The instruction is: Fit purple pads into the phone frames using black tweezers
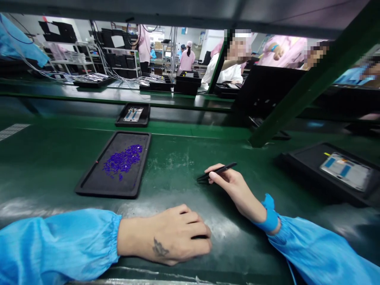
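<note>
My right hand (pixel 230 182) holds black tweezers (pixel 221 170) above the green table, their tips pointing left. Lower down, near the table's front edge, my left hand (pixel 175 235) rests palm down with its fingers curled under; the fingertips are hidden, so whether anything is beneath them does not show. To the left lies a black tray (pixel 89 180) with many small purple pieces (pixel 124 160) scattered in its middle.
A smaller black tray (pixel 119 120) behind holds a silver part with blue strips (pixel 133 114). At the right, a similar part (pixel 346 171) lies on a black tray (pixel 299 162). A green post (pixel 297 91) slants at right. People in pink work beyond the bench.
</note>
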`<move>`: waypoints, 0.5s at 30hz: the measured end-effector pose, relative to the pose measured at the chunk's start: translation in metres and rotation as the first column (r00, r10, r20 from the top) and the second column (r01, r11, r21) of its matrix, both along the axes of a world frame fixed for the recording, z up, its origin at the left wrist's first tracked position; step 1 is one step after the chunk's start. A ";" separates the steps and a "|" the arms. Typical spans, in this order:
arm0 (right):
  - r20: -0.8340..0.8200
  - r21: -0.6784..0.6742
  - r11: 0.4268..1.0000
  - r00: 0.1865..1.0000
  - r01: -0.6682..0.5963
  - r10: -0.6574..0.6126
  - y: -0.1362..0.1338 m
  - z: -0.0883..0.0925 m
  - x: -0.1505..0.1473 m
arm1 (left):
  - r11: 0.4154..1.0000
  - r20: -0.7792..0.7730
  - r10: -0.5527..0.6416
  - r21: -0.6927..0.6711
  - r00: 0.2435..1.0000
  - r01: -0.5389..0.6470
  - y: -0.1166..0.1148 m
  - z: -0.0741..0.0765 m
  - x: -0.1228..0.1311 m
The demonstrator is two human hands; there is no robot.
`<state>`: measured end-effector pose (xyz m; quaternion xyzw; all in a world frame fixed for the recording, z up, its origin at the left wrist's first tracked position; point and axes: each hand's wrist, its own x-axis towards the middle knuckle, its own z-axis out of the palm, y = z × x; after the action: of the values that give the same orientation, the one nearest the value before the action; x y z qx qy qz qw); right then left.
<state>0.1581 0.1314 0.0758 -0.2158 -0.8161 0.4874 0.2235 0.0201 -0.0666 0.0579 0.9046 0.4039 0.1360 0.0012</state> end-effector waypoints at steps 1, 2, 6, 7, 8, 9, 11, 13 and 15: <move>-0.002 -0.004 1.000 1.000 -0.001 0.001 0.000 0.000 0.000 | 1.000 0.003 0.000 -0.003 1.000 0.000 0.000 -0.001 0.000; -0.004 -0.010 1.000 1.000 -0.001 0.001 0.000 0.000 0.000 | 1.000 0.004 -0.001 -0.004 1.000 0.001 -0.001 -0.001 0.001; -0.008 -0.037 0.999 1.000 -0.011 0.010 -0.002 0.000 0.001 | 1.000 0.008 0.000 0.007 1.000 0.000 -0.001 -0.002 0.000; -0.009 -0.039 0.999 1.000 -0.013 0.012 -0.002 0.000 0.001 | 1.000 0.011 0.002 0.009 1.000 -0.002 -0.001 -0.003 0.000; -0.009 -0.038 0.999 1.000 -0.013 0.012 -0.003 0.000 0.001 | 1.000 0.013 0.003 0.009 1.000 -0.003 -0.001 -0.003 0.000; -0.008 -0.035 0.999 1.000 -0.013 0.012 -0.003 0.001 0.001 | 1.000 0.016 0.004 0.009 1.000 -0.004 -0.001 -0.004 0.000; -0.002 -0.028 1.000 1.000 -0.011 0.011 -0.003 0.001 0.001 | 1.000 0.019 0.001 0.004 1.000 -0.001 0.000 -0.006 0.000; 0.009 -0.018 1.000 1.000 -0.008 0.008 -0.003 0.001 0.001 | 1.000 0.032 -0.001 -0.015 0.999 0.002 0.000 -0.006 0.001; 0.020 0.005 1.000 1.000 0.004 -0.005 -0.003 0.001 0.001 | 0.995 0.160 0.017 -0.102 0.987 0.000 0.000 0.000 0.001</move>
<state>0.1593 0.1283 0.0772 -0.2219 -0.8188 0.4829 0.2171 0.0215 -0.0663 0.0576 0.8878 0.4127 0.1879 0.0792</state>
